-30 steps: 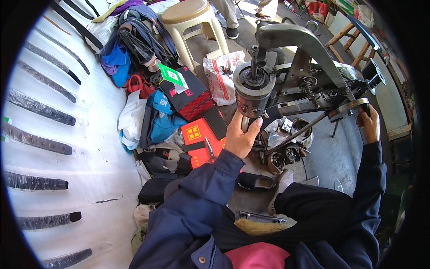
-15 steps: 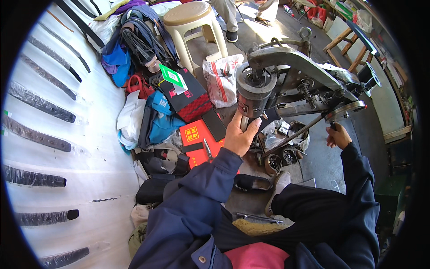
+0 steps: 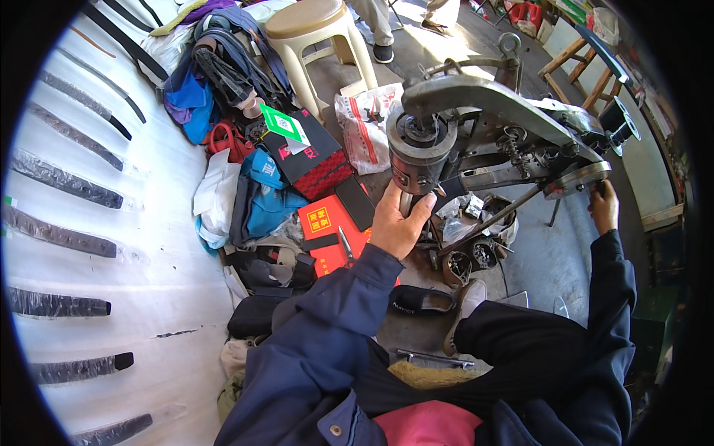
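Observation:
A hand-cranked shoe-repair sewing machine (image 3: 513, 111) of worn grey metal stands before me, with a thick cylindrical head (image 3: 421, 152) at its left end. My left hand (image 3: 401, 227) is closed round a short metal rod (image 3: 406, 202) just below that head, thumb on the right side. Beside the thumb is a dark piece whose kind I cannot make out. My right hand (image 3: 606, 209) is closed on the dark crank handle (image 3: 597, 192) at the right rim of the machine's wheel (image 3: 579, 179); its fingers partly hide the handle.
Below the machine lie open tins (image 3: 455, 266) of small parts and a black shoe (image 3: 422, 301). To the left are scissors (image 3: 346, 244) on a red box (image 3: 320, 215), a black box (image 3: 312, 160), bags and a beige stool (image 3: 309, 22). Another person's legs (image 3: 375, 22) stand beyond.
My right hand has moved right and slightly up with the crank handle, round the wheel. The left hand keeps its grip in nearly the same place.

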Available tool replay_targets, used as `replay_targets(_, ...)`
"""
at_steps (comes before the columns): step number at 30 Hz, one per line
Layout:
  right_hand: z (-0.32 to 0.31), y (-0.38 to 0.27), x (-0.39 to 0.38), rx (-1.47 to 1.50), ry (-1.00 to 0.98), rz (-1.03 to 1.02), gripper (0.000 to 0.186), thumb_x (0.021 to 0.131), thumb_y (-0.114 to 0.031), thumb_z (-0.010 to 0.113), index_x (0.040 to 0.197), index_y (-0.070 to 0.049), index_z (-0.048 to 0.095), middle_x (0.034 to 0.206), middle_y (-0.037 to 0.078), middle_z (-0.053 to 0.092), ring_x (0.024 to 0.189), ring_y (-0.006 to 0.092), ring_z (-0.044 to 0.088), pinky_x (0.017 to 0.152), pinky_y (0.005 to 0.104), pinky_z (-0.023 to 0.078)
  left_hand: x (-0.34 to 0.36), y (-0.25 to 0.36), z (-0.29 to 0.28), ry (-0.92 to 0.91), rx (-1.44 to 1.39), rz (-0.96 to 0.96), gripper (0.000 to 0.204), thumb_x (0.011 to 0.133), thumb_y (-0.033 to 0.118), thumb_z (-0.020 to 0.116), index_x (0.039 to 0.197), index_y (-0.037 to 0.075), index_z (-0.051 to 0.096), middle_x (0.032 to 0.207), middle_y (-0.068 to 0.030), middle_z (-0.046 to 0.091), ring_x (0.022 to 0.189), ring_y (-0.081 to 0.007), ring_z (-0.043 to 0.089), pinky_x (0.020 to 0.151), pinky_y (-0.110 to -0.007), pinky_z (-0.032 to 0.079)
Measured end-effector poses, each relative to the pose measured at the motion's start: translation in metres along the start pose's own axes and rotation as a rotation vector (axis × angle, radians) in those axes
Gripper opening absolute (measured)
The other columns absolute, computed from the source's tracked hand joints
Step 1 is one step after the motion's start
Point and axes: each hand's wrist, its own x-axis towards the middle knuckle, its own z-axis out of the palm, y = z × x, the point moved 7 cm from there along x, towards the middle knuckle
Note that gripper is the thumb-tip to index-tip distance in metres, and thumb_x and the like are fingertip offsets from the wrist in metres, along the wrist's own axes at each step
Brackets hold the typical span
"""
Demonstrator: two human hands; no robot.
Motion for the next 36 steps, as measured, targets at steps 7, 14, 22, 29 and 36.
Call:
replay_targets(7,0.100,-0.038,-0.080,0.159,-0.713,0.220,0.024,0.100,-0.022,0.060,0.108,-0.001,0.054,0.067,0.009,0.062,0.054,0.0188,0.067,0.044,0.0283,0.049,0.001,-0.004,0.000,-0.002,-0.026,-0.024,0.037,0.094,0.014,0.070,0.128,0.005,0.060,0.116,-0.0058,0.070,0.104,-0.0143,0.064,0.096,-0.032,0.048)
replay_targets(14,-0.008,-0.109,-0.051,0.209,-0.266,-0.245,0.014,0.098,-0.016,0.059,0.092,-0.003,0.058,0.065,0.002,0.057,0.054,0.0097,0.056,0.047,0.0244,0.040,0.001,-0.002,0.001,-0.006,-0.011,-0.058,0.039,0.092,0.013,0.072,0.128,0.003,0.060,0.116,-0.0069,0.071,0.105,-0.0157,0.064,0.096,-0.032,0.048)
replay_targets(22,0.017,0.012,-0.007,0.017,-0.131,0.098,0.012,0.098,-0.015,0.058,0.100,-0.004,0.056,0.069,0.004,0.058,0.050,0.0152,0.058,0.041,0.0301,0.042,0.004,-0.006,0.000,-0.022,-0.030,-0.054,0.038,0.092,0.014,0.072,0.127,0.002,0.061,0.117,-0.0076,0.071,0.106,-0.0167,0.064,0.098,-0.032,0.048)
replay_targets(29,0.096,-0.070,-0.095,0.118,-0.756,0.102,0.024,0.099,-0.020,0.061,0.102,0.003,0.055,0.065,0.009,0.061,0.052,0.0164,0.064,0.047,0.0278,0.050,0.005,-0.005,0.001,-0.036,-0.037,-0.081,0.037,0.092,0.016,0.072,0.125,0.003,0.062,0.115,-0.0072,0.071,0.104,-0.0165,0.065,0.096,-0.032,0.048)
replay_targets(36,-0.015,-0.098,-0.036,0.269,-0.212,-0.211,0.014,0.096,-0.016,0.060,0.088,-0.005,0.058,0.063,0.002,0.057,0.052,0.0101,0.055,0.047,0.0255,0.041,0.005,-0.002,0.000,-0.018,0.083,-0.080,0.035,0.092,0.016,0.072,0.123,0.003,0.063,0.114,-0.0078,0.072,0.104,-0.0177,0.066,0.095,-0.033,0.049)
